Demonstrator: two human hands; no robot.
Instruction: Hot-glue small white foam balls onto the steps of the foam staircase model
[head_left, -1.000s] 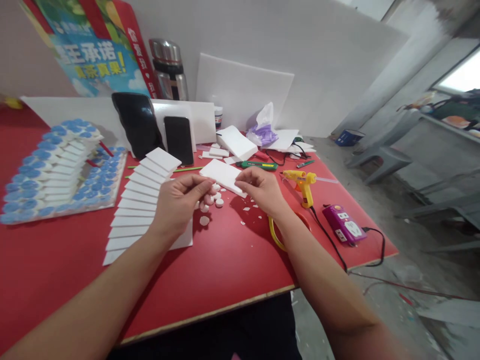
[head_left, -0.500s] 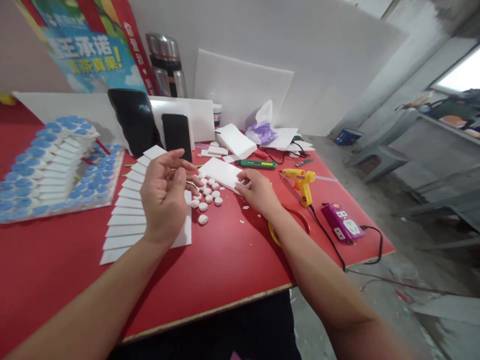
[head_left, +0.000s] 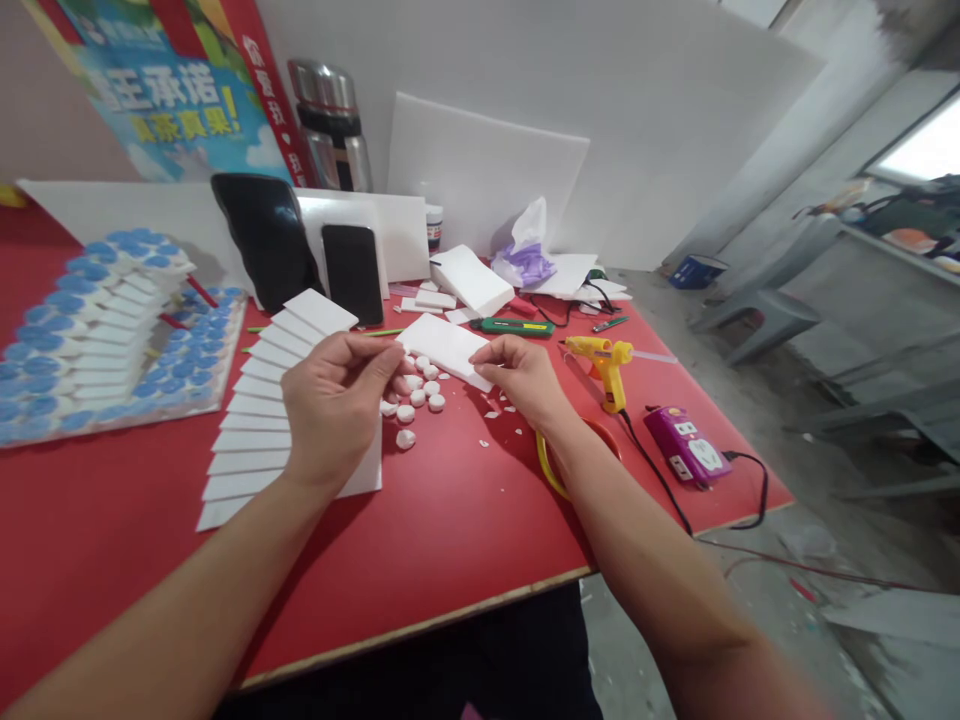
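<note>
My left hand [head_left: 334,400] is closed, thumb and fingers pinched together beside a pile of small round white foam pieces [head_left: 418,397]. Whatever lies in that pinch is too hidden to make out. My right hand [head_left: 523,375] is also closed, its fingertips bunched at the right edge of a flat white foam block [head_left: 442,340]. I cannot tell whether it grips the block or a small scrap. White scraps [head_left: 492,413] lie under the right fingers. Partly behind my left hand, a fanned row of white foam strips [head_left: 251,430] rests on the red table.
A foam model with blue discs [head_left: 52,350] stands at the left. Two phones [head_left: 352,275] lean at the back. A green cutter [head_left: 514,327], a yellow glue gun [head_left: 604,360], a roll of tape [head_left: 553,470] and a purple power socket [head_left: 686,445] lie to the right.
My left hand's spread fingers have closed into a pinch by the foam pieces. My right hand has barely moved; more white scraps show beneath it.
</note>
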